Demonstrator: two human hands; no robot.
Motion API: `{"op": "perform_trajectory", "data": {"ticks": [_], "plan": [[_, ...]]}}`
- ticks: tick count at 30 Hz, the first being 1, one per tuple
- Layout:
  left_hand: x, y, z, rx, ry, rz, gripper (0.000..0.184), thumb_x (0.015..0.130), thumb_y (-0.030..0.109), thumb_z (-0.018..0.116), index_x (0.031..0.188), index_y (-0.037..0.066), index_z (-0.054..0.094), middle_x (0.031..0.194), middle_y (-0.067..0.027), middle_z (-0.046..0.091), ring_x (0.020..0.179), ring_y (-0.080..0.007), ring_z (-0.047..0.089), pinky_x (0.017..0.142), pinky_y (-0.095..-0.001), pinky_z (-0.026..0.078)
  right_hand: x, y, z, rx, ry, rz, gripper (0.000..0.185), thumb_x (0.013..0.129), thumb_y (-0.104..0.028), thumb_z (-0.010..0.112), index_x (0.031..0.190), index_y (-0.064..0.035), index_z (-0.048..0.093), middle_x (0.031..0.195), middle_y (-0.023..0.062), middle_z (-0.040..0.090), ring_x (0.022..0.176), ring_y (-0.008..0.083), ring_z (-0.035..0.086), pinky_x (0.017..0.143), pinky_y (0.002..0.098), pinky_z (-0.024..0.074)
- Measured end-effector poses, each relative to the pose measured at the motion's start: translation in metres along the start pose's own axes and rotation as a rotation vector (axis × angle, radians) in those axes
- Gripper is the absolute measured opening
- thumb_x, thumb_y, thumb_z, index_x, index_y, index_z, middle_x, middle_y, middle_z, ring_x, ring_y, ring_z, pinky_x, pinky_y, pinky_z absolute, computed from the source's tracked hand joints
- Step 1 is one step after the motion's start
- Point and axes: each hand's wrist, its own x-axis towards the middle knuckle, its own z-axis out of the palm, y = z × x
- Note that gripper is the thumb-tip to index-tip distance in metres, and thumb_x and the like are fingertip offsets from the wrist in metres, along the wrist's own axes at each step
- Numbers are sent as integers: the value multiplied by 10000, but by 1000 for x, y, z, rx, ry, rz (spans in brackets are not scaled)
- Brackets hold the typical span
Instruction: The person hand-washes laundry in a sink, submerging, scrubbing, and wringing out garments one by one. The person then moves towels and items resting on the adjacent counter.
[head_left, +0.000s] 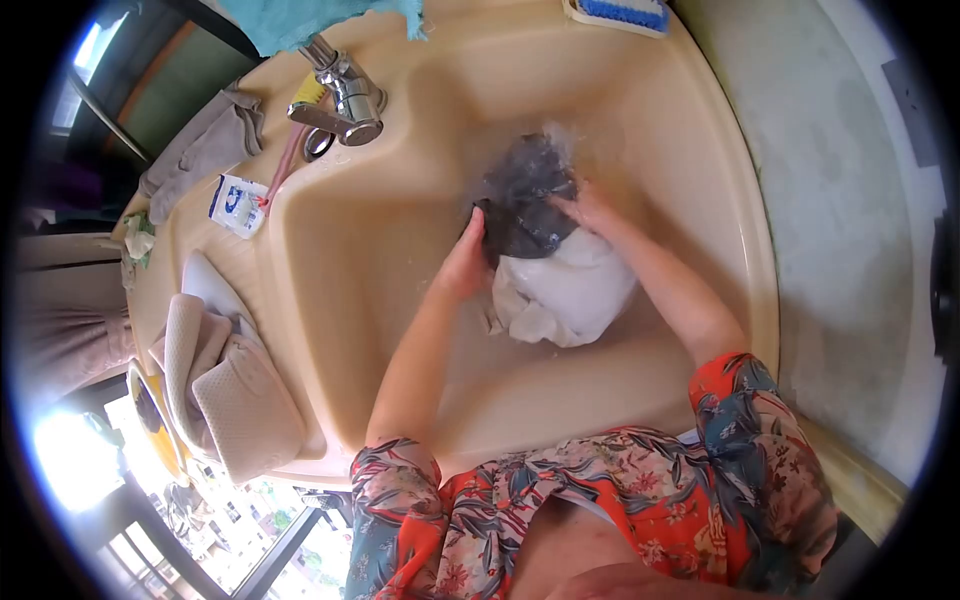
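Observation:
A dark grey wet cloth is bunched in the beige sink, with a blurred splash at its far end. My left hand grips its left edge, thumb up and most fingers hidden behind the fabric. From the right, my right hand is closed on the other side of the same cloth, thumb and fingers bent over it. Just below the dark cloth lies a crumpled white cloth, partly under it and near my right forearm. Water on the sink floor looks shallow and cloudy.
A chrome faucet stands at the back left, with a teal cloth above it. Left of the basin are a grey cloth, a white-and-blue packet and folded beige fabric. A blue-and-white brush rests on the back rim.

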Motion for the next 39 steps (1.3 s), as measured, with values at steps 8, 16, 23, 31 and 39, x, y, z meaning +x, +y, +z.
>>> {"op": "perform_trajectory", "data": {"ticks": [8,16,23,31,39], "plan": [[30,-53,-5,-220,-361,790,531,804,513,479,1164,123,493,1123,-68,520,1034,-207,485,917,-343,363,-83,-123,17,-67,-23,-545,352,712,-362,620,824,-30,591,831,177,582,768,283,579,625,391,458],[-68,53,69,1143,376,344,477,677,428,646,719,-46,617,729,-188,613,717,-275,601,666,-374,459,5,-23,-74,-131,63,-190,372,787,-407,501,846,-65,636,804,161,616,729,306,593,667,377,446],[-65,35,4,1861,28,197,691,632,509,658,1095,20,500,1116,-227,476,977,-359,511,776,-381,459,-10,-6,-62,-125,54,-202,462,719,-364,610,1097,-106,549,1181,177,488,1045,334,480,835,418,405],[11,-53,-17,2049,503,228,790,646,477,672,1294,157,353,1259,-183,339,1122,-404,379,818,-420,448,-3,63,82,-881,-42,-400,446,753,-325,583,1117,-75,519,998,164,526,1033,332,458,810,433,418],[-12,21,-73,853,66,117,561,706,275,672,1198,92,471,1043,-104,576,972,-199,547,844,-331,434,35,31,-48,177,-247,-5,362,743,-267,626,1007,-24,580,888,141,616,804,231,583,721,345,459]]}}
